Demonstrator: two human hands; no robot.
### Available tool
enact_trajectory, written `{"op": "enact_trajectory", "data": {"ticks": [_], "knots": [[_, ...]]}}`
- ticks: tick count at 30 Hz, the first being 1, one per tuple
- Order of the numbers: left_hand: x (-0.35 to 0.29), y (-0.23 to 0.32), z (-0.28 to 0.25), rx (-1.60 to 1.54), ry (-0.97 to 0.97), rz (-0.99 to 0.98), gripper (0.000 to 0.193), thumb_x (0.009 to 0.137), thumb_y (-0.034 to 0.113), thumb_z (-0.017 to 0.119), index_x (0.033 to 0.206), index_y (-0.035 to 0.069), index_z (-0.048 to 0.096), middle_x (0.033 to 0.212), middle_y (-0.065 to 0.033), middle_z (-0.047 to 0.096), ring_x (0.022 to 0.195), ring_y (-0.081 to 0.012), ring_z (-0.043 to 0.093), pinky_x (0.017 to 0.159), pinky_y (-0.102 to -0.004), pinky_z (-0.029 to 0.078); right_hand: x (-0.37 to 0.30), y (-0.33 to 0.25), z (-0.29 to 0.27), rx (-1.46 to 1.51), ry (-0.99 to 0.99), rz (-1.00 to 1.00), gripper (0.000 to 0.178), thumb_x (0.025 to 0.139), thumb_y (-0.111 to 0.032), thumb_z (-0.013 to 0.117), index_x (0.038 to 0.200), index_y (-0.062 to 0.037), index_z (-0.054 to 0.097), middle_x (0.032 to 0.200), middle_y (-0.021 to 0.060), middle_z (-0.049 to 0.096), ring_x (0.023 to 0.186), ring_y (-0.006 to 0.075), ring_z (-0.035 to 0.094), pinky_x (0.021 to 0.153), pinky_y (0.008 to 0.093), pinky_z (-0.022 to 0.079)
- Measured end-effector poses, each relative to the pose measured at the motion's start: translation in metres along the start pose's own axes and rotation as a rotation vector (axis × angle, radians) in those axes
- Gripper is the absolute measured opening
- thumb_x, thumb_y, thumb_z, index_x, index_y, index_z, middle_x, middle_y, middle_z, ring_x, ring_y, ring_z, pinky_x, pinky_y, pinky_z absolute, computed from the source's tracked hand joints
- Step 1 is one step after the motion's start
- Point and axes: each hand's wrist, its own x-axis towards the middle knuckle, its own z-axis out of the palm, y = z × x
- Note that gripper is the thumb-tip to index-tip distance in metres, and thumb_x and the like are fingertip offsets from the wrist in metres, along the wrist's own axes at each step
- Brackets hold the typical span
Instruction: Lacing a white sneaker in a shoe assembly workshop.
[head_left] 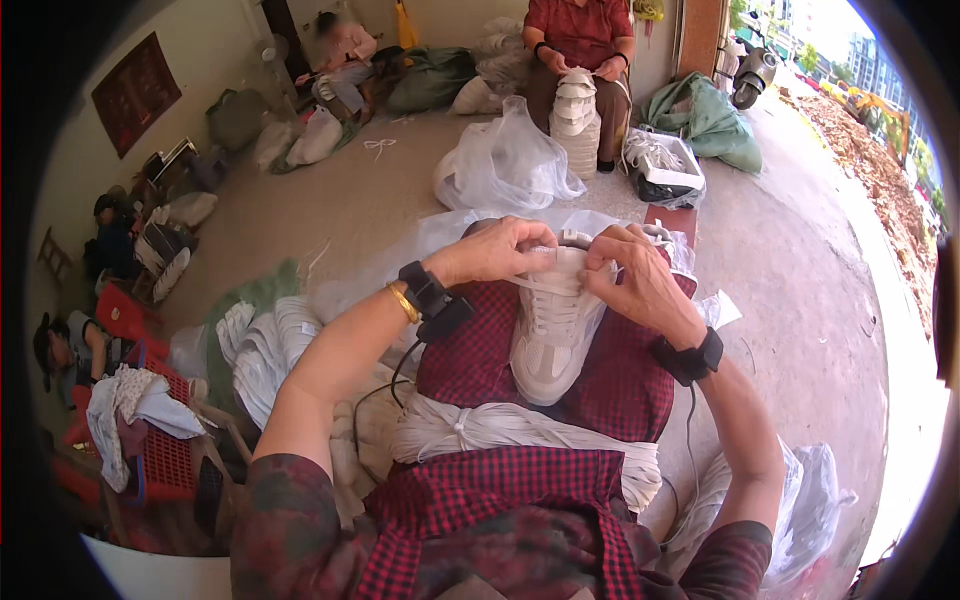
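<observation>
A white lace-up sneaker [545, 362] rests on my lap with its toe toward me and its laces [552, 312] crossing the front. My left hand [500, 250] is closed in a pinch on the shoelace at the upper left of the shoe's opening. On the other side, my right hand [640, 280] has bent fingers pinched at the lace by the tongue [568, 262]. The fingertips partly cover the top eyelets. A bundle of white laces [500, 430], tied in the middle, lies across my lap below the toe, on the checked apron [470, 345].
Stacked white shoe parts [270, 335] lie at my left, by a red plastic basket chair [165, 455] draped with cloth. Ahead are a clear plastic bag [510, 155], a box of laces [663, 163] and a co-worker [580, 40] handling stacked shoes. Green sacks [705, 120] stand beyond.
</observation>
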Motion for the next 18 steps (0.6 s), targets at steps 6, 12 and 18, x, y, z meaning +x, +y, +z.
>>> {"op": "enact_trajectory", "data": {"ticks": [6, 12, 18], "knots": [[-0.004, -0.010, -0.016, -0.247, -0.142, 0.003, 0.024, 0.095, 0.026, 0.067, 0.105, 0.004, 0.064, 0.092, 0.0058, 0.060, 0.089, -0.0053, 0.053, 0.083, -0.0249, 0.046, 0.000, 0.014, -0.009, 0.237, -0.172, 0.162, 0.026, 0.085, -0.025, 0.073, 0.095, -0.0033, 0.064, 0.092, 0.0074, 0.063, 0.080, 0.0212, 0.054, 0.067, 0.0345, 0.046], [-0.002, -0.016, -0.004, -0.312, -0.056, -0.007, 0.025, 0.093, 0.024, 0.070, 0.109, 0.006, 0.063, 0.097, 0.0061, 0.060, 0.089, -0.0043, 0.052, 0.085, -0.0233, 0.045, 0.001, 0.004, -0.008, 0.318, -0.190, 0.271, 0.041, 0.082, -0.015, 0.076, 0.117, -0.0037, 0.057, 0.103, 0.0086, 0.066, 0.068, 0.0169, 0.058, 0.063, 0.0313, 0.049], [-0.031, 0.000, 0.005, -0.045, 0.345, -0.015, 0.032, 0.085, 0.018, 0.075, 0.110, 0.004, 0.060, 0.099, -0.0029, 0.061, 0.089, -0.0115, 0.059, 0.085, -0.0294, 0.051, -0.017, 0.001, -0.019, 0.261, -0.098, 0.223, 0.047, 0.080, -0.007, 0.074, 0.121, -0.0019, 0.053, 0.111, 0.0134, 0.062, 0.077, 0.0210, 0.065, 0.070, 0.0342, 0.054]]}}
